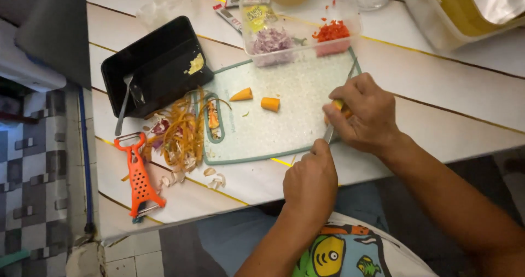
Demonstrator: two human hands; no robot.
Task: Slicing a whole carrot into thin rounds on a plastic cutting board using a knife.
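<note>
Carrot piece (pixel 340 106) pinched by right hand (pixel 365 114); left hand (pixel 310 179) grips knife (pixel 330 133); two pieces (pixel 270 103) nearby.

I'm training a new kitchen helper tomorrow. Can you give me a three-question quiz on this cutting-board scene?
1. True or false: the orange peeler lies on the cutting board.
2. Which hand presses the carrot piece down: A left hand, B right hand?
3. Fill in: the clear container holds chopped purple onion and chopped ____ pieces.

Key: 1 false, it lies on the table left of the board. 2 B; the left hand grips the knife handle. 3 red.
</note>
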